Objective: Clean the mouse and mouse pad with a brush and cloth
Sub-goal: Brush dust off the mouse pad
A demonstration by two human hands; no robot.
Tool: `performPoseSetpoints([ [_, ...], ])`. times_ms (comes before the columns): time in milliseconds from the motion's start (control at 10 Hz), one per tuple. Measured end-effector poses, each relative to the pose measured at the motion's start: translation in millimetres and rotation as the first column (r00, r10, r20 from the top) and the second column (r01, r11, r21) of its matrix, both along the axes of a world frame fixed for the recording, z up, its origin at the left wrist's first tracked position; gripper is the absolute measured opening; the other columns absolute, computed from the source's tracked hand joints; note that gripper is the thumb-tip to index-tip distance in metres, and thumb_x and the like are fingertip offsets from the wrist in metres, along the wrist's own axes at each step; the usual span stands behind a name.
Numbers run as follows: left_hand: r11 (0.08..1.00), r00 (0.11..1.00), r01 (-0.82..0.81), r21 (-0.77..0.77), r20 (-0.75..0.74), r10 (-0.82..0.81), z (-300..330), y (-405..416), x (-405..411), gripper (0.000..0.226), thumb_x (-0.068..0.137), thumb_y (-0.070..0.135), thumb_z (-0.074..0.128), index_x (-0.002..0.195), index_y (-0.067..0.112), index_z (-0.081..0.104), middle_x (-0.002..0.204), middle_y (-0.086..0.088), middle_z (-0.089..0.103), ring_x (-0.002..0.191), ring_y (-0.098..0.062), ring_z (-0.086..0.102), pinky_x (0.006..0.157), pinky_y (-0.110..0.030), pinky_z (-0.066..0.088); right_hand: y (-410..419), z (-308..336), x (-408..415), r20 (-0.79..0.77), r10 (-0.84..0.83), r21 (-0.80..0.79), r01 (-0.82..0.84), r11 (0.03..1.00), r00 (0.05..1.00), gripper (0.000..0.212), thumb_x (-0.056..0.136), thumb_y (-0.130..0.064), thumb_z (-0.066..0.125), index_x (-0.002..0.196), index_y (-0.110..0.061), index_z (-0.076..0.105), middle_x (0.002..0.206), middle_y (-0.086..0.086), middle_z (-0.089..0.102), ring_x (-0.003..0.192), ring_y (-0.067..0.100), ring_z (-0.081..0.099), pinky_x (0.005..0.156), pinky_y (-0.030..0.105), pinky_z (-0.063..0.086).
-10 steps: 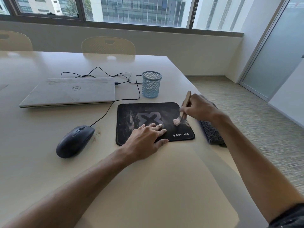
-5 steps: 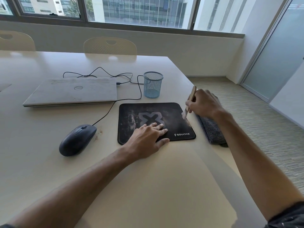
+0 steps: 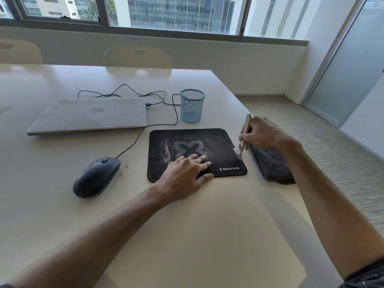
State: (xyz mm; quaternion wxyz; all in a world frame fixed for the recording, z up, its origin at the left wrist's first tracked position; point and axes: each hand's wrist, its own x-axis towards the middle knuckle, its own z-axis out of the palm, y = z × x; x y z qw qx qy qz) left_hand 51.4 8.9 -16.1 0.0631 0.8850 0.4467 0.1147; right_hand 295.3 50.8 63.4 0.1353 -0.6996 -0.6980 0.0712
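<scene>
The mouse pad (image 3: 195, 152) is pinned flat by the left hand (image 3: 187, 173), fingers straight. At its right edge the brush (image 3: 243, 136), near upright, bristles down, is gripped by the right hand (image 3: 262, 134); remaining dirt lies leftward. "sounce" is printed on the pad, "Dell" on the laptop (image 3: 91, 114).

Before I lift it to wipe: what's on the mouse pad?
The left hand presses on the mouse pad; brush bristles and dusty smears too. Under the hand is hidden.
</scene>
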Motion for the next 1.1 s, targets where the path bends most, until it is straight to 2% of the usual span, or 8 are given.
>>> performPoseSetpoints([
  [100, 1.000, 1.000, 0.001, 0.001, 0.005, -0.001, 0, 0, 0, 0.052, 0.098, 0.055, 0.039, 0.144, 0.032, 0.043, 0.154, 0.010, 0.033, 0.144, -0.014, 0.027, 0.104, -0.043, 0.042, -1, 2, 0, 0.003, -0.010, 0.067, 0.010, 0.998, 1.000, 0.028, 0.086, -0.033, 0.065, 0.065, -0.016, 0.074, 0.067, -0.006, 0.070, 0.073, 0.018, 0.067, 0.075, 0.037, 0.055],
  [200, 1.000, 1.000, 0.003, 0.003, 0.002, -0.003, -1, 1, 0, 0.052, 0.098, 0.055, 0.039, 0.144, 0.032, 0.043, 0.154, 0.010, 0.033, 0.144, -0.013, 0.027, 0.104, -0.042, 0.042, -4, 1, -2, 0.005, 0.023, 0.018, -0.023, 1.000, 1.000, 0.027, 0.084, -0.031, 0.064, 0.064, -0.017, 0.074, 0.064, -0.007, 0.071, 0.074, 0.016, 0.069, 0.078, 0.039, 0.057],
  [400, 1.000, 1.000, 0.002, 0.009, -0.002, -0.002, -1, 1, 0, 0.053, 0.097, 0.056, 0.039, 0.144, 0.033, 0.042, 0.154, 0.010, 0.033, 0.144, -0.013, 0.027, 0.104, -0.042, 0.042, -9, 3, 0, -0.006, 0.050, 0.024, -0.050, 0.998, 0.999, 0.024, 0.081, -0.035, 0.063, 0.066, -0.020, 0.074, 0.064, -0.006, 0.072, 0.074, 0.015, 0.070, 0.077, 0.041, 0.058],
  [500, 1.000, 1.000, 0.000, 0.006, -0.004, 0.000, -2, 2, 0, 0.053, 0.097, 0.056, 0.038, 0.145, 0.033, 0.042, 0.154, 0.011, 0.032, 0.144, -0.014, 0.027, 0.104, -0.043, 0.043, -10, 5, 0, -0.011, 0.091, -0.029, -0.091, 0.995, 0.996, 0.025, 0.083, -0.031, 0.065, 0.062, -0.018, 0.074, 0.061, -0.008, 0.071, 0.071, 0.012, 0.069, 0.076, 0.040, 0.057],
  [800, 1.000, 1.000, 0.008, 0.014, -0.002, -0.008, -4, 3, -1, 0.053, 0.097, 0.056, 0.037, 0.144, 0.033, 0.042, 0.154, 0.011, 0.033, 0.144, -0.013, 0.027, 0.103, -0.042, 0.043, -15, 5, 3, 0.016, 0.069, -0.006, -0.069, 0.998, 0.997, 0.029, 0.084, -0.038, 0.065, 0.064, -0.018, 0.072, 0.065, -0.003, 0.071, 0.071, 0.020, 0.068, 0.074, 0.041, 0.057],
  [1100, 1.000, 1.000, 0.005, 0.007, -0.004, -0.005, -4, 4, 0, 0.053, 0.097, 0.056, 0.037, 0.144, 0.033, 0.042, 0.154, 0.012, 0.032, 0.144, -0.011, 0.026, 0.104, -0.040, 0.041, -16, 4, 8, 0.004, 0.094, -0.042, -0.094, 0.995, 0.996, 0.032, 0.083, -0.037, 0.064, 0.059, -0.019, 0.073, 0.062, -0.003, 0.071, 0.067, 0.019, 0.068, 0.070, 0.040, 0.056],
])
